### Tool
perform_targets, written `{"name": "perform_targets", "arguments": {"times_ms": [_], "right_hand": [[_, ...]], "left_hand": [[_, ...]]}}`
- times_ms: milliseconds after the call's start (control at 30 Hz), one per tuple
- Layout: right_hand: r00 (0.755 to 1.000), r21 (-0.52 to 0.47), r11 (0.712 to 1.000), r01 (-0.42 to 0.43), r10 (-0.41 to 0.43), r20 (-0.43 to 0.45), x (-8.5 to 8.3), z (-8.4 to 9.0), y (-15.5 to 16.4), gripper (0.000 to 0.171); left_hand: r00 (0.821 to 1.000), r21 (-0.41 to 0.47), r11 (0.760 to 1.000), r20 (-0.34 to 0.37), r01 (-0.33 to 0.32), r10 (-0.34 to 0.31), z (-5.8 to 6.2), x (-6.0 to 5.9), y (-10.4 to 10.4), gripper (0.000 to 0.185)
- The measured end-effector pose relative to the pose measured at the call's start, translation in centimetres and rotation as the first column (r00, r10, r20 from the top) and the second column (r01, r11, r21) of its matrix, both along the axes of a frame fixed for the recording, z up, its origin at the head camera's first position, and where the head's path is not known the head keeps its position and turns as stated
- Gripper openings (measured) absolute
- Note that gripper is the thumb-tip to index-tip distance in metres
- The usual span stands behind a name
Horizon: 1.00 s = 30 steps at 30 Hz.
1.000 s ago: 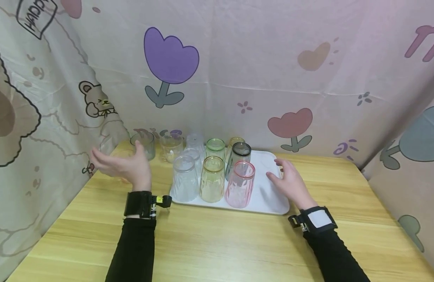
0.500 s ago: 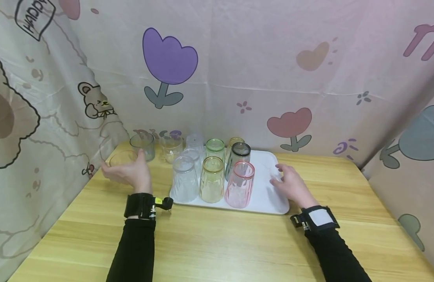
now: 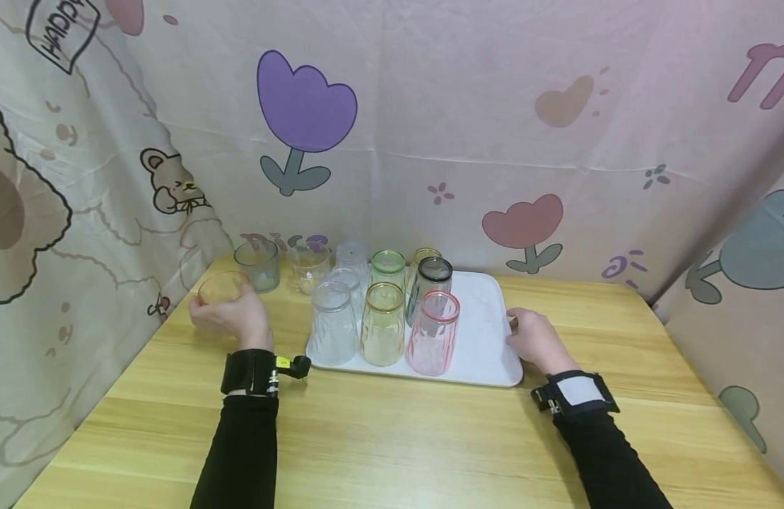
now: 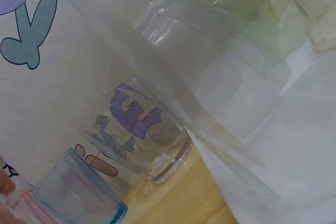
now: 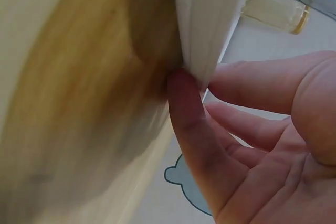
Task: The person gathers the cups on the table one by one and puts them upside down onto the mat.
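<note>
- The left hand (image 3: 229,316) wraps an amber glass (image 3: 221,286) standing on the table (image 3: 392,438), left of the white tray (image 3: 487,339).
- The right hand (image 3: 536,341) pinches the tray's right edge.
- Tugging the tray could topple its crowded upturned glasses (image 3: 384,322).

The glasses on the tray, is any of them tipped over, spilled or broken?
Nothing stands out. The glasses stand together on the left half of the white tray, none visibly cracked, nothing spilled. Its right half is bare; the right hand touches that edge.
</note>
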State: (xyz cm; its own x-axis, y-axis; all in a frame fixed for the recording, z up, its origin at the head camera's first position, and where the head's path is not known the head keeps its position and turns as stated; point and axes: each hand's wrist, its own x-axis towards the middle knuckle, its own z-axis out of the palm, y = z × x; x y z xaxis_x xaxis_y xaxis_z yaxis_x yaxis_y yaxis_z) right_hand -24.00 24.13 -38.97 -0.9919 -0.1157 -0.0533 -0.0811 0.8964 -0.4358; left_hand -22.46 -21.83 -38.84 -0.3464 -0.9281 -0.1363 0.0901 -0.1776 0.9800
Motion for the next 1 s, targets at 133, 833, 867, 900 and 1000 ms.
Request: {"name": "perform_targets", "arguments": {"times_ms": [133,833,867,900,1000], "right_hand": [[1.000,0.016,1.000,0.014,-0.014,0.021,-0.1,-0.1,0.1,0.048],[1.000,0.034,0.999,0.006,-0.007,0.029,-0.2,-0.2,0.1,0.047],[1.000,0.032,0.999,0.007,-0.008,0.029,-0.2,-0.2,0.1,0.047],[1.000,0.031,0.999,0.008,-0.009,0.029,-0.2,-0.2,0.1,0.047],[1.000,0.029,1.000,0.011,-0.011,0.028,-0.2,-0.3,0.2,0.047]], "left_hand": [[1.000,-0.025,1.000,0.015,0.008,-0.008,-0.3,0.0,0.2,0.100],[1.000,0.046,0.999,0.001,0.014,-0.014,0.3,0.3,0.0,0.099],[1.000,0.051,0.999,-0.026,0.017,-0.015,0.5,0.3,0.0,0.100],[0.998,0.059,0.998,-0.057,0.018,-0.015,0.7,0.4,0.0,0.100],[0.990,0.091,0.996,-0.142,0.025,-0.012,1.5,0.7,0.1,0.096]]}}
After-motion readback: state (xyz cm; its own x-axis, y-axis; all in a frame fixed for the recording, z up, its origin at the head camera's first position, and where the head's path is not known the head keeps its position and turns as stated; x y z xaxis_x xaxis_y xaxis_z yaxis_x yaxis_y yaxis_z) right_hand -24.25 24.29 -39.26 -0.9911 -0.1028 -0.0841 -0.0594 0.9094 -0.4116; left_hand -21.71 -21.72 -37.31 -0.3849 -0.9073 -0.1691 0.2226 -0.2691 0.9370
